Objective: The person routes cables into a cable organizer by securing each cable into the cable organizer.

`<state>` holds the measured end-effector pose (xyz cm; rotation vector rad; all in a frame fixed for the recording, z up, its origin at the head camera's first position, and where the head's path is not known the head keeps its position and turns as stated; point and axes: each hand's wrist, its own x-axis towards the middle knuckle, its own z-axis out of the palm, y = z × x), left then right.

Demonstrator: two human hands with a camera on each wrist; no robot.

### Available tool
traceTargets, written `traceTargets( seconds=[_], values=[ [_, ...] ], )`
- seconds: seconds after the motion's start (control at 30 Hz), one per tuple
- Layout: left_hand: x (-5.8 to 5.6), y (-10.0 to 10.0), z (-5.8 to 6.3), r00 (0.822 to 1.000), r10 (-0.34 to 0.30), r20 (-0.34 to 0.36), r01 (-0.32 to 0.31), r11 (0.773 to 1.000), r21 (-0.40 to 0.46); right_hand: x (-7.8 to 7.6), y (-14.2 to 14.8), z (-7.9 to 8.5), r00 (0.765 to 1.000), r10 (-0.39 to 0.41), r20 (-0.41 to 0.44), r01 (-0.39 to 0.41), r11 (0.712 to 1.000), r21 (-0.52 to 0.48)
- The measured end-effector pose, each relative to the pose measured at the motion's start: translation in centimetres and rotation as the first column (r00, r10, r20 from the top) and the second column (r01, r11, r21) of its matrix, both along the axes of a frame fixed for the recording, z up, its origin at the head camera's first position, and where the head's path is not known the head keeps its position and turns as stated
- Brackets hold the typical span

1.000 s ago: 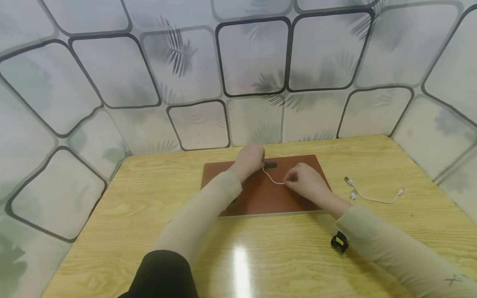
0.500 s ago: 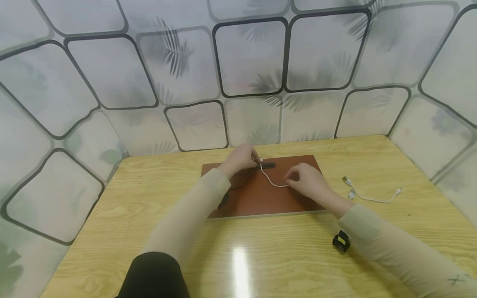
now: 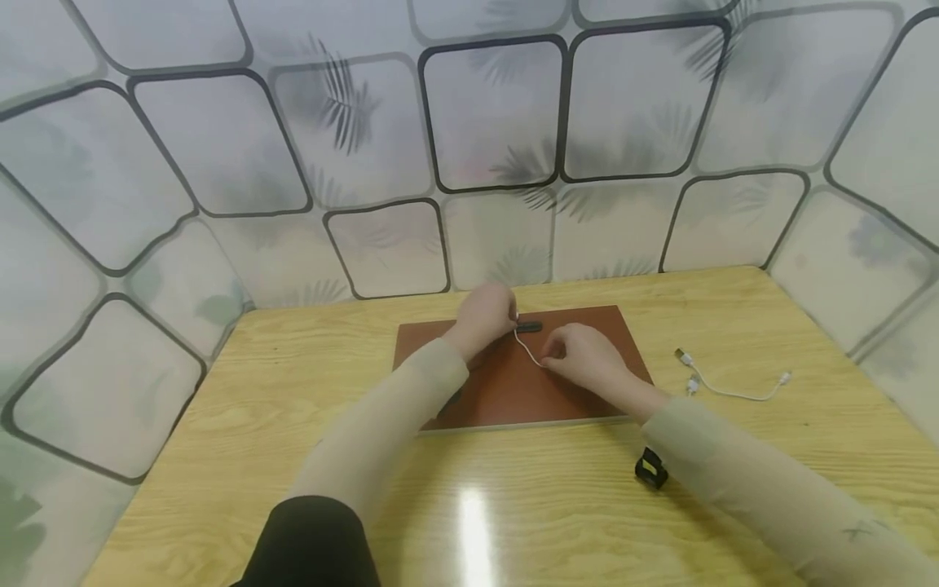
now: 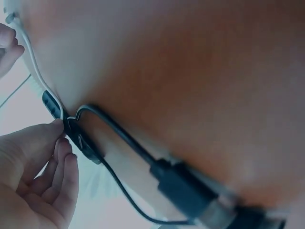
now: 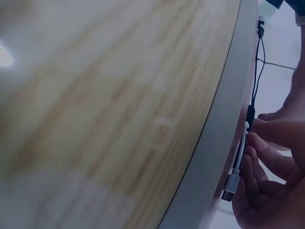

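Observation:
A brown rectangular board point(image 3: 506, 399) lies on the table, with a black cable clip strip point(image 3: 530, 327) near its far edge. My left hand point(image 3: 487, 316) pinches a white USB cable point(image 3: 524, 346) right at the clip, thumb and fingertips close together. My right hand point(image 3: 587, 356) pinches the same cable further along, over the board. In the right wrist view the cable's white USB plug point(image 5: 232, 183) hangs beside the right fingers. A black cable point(image 4: 119, 129) runs through the clip strip in the left wrist view, its black USB plug point(image 4: 186, 188) nearer the camera.
Another white USB cable point(image 3: 737, 395) lies on the wooden table point(image 3: 330, 391) to the right, with a further white plug point(image 3: 693, 385) near it. A black device with a yellow mark point(image 3: 650, 469) is beside the right forearm. A patterned wall point(image 3: 499, 236) stands behind the table.
My left hand drew back left, showing the white cable's end at the clip, then returned over it. My right hand moved slightly left with the cable, toward the clip.

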<state>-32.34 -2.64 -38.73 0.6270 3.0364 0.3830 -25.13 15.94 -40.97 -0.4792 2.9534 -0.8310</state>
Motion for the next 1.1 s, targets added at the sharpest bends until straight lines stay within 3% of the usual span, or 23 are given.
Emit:
traceTargets(
  seconds=[0.17, 0.47, 0.73, 0.9, 1.1],
  values=[
    [0.0, 0.4, 0.3, 0.999, -0.031, -0.006, 0.031, 0.996, -0.087, -0.2, -0.5, 0.0, 1.0, 0.002, 0.004, -0.002, 0.998, 0.059],
    [0.1, 0.9, 0.8, 0.998, -0.057, -0.032, 0.053, 0.991, -0.12, -0.1, -0.5, 0.5, 1.0, 0.007, -0.007, -0.006, 0.996, 0.092],
    [0.0, 0.4, 0.2, 1.0, -0.022, 0.017, 0.023, 0.999, -0.048, 0.1, -0.6, 0.5, 1.0, 0.013, -0.011, -0.012, 0.999, 0.048],
    [-0.2, -0.6, 0.0, 0.997, -0.004, 0.071, -0.001, 0.998, 0.065, 0.2, -0.2, 1.0, 0.999, 0.023, -0.025, -0.022, 0.998, 0.063],
    [0.0, -1.9, 0.0, 0.993, 0.02, 0.115, -0.042, 0.981, 0.189, 0.5, 0.4, 1.1, 1.0, 0.027, -0.009, -0.026, 0.996, 0.08]
  ],
)
